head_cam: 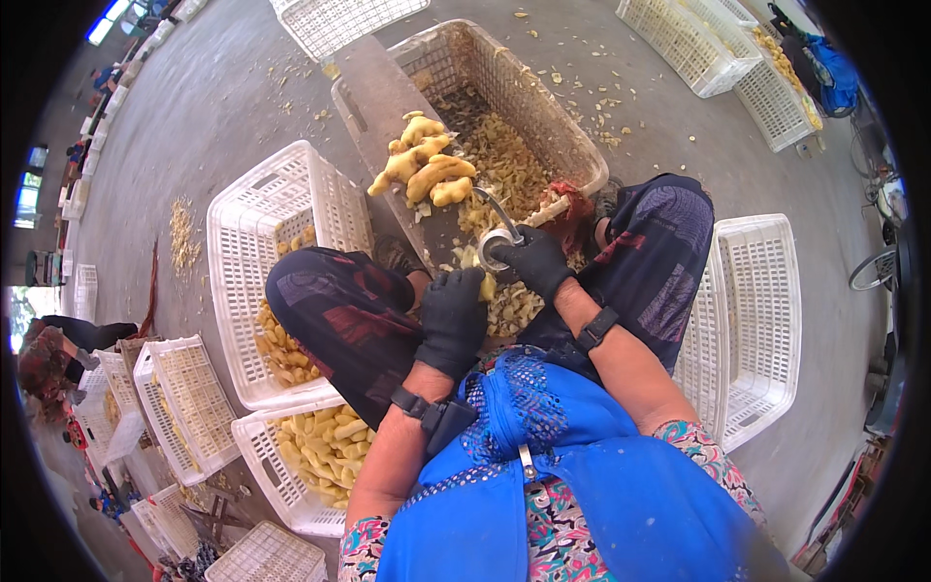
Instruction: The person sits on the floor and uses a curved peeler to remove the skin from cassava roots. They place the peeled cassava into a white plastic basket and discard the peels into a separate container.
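Observation:
My left hand point(454, 316), in a black glove, is closed around a piece of ginger root point(486, 286) whose end shows beside the fingers. In my right hand point(534, 262), also gloved, is a curved metal blade tool point(497, 212) with a pale ring-like part near the fingers. Several unpeeled-looking ginger roots point(422, 164) lie on a board point(378, 84) set across a dirty plastic crate point(534, 84). Ginger peelings point(509, 156) cover much of that crate's bottom. A red cloth or net point(571, 218) hangs at its near right corner.
At the left, a white crate point(236, 218) and another point(265, 465) hold ginger. Nested white crates point(764, 327) stand at the right. More crates point(698, 54) are at the upper right. Peelings point(183, 236) lie on the concrete floor. A person point(51, 364) bends among crates at the far left.

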Demonstrator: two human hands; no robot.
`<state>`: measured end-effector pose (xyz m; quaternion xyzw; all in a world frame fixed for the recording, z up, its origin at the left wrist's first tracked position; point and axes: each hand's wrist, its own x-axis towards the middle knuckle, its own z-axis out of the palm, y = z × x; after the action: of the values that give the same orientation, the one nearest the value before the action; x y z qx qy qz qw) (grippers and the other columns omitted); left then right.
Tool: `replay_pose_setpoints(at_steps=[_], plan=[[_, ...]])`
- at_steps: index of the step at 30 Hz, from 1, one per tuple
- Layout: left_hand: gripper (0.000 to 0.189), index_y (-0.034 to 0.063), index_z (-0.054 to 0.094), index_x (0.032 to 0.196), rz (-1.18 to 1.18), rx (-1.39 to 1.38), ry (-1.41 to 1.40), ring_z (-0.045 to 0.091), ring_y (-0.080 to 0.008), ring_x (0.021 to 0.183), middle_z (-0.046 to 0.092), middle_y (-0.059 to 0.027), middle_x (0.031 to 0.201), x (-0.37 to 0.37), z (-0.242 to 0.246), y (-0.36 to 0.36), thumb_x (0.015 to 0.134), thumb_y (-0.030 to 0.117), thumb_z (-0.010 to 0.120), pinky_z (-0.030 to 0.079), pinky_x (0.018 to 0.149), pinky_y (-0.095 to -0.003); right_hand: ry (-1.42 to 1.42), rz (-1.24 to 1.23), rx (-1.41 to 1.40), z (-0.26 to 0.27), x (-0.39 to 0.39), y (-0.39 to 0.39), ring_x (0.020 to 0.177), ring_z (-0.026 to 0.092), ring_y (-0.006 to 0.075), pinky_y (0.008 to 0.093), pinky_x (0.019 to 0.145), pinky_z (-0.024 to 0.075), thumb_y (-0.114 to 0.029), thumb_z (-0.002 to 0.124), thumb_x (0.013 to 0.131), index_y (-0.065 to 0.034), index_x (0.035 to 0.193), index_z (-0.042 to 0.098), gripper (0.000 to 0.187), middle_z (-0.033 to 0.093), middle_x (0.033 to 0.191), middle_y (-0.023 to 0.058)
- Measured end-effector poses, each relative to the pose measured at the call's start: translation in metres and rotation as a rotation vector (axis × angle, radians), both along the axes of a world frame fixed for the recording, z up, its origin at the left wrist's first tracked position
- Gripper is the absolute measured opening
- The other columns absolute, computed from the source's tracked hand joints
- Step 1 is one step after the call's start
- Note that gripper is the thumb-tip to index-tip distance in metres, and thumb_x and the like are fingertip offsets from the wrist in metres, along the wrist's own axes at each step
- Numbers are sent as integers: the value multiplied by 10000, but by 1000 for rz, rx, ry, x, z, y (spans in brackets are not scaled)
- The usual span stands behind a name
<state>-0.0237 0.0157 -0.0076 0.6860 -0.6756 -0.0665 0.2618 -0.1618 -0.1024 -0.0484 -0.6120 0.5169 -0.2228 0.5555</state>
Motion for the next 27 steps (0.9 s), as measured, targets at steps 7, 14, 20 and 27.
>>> replay_pose_setpoints(at_steps=[7,14,20,27], plan=[[168,127,627,865,138,-6,-108,600,-323,769,609,-93,792,2,-19,-2,706,147,679,470,654,-448,-21,-27,41,-12,-3,0,777,688,250,361,721,530,-336,750,739,-46,942,698,358,711,872,146],[83,119,612,810,83,93,-264,606,-295,795,610,-76,785,-1,-15,-2,727,125,608,475,659,-414,80,22,-126,7,2,5,738,660,179,331,686,521,-304,741,767,-37,974,691,342,698,822,109],[144,125,614,875,21,61,-293,609,-296,783,593,-78,802,1,-22,-1,732,139,631,498,609,-426,212,113,-183,13,-2,6,858,655,373,454,751,511,-361,683,790,-68,941,668,329,678,876,202],[114,127,612,882,54,92,-317,619,-300,778,598,-79,795,1,-28,-2,771,149,622,512,615,-419,192,-118,-266,16,-26,3,763,647,152,305,706,507,-217,760,794,-42,1009,677,289,700,877,96]])
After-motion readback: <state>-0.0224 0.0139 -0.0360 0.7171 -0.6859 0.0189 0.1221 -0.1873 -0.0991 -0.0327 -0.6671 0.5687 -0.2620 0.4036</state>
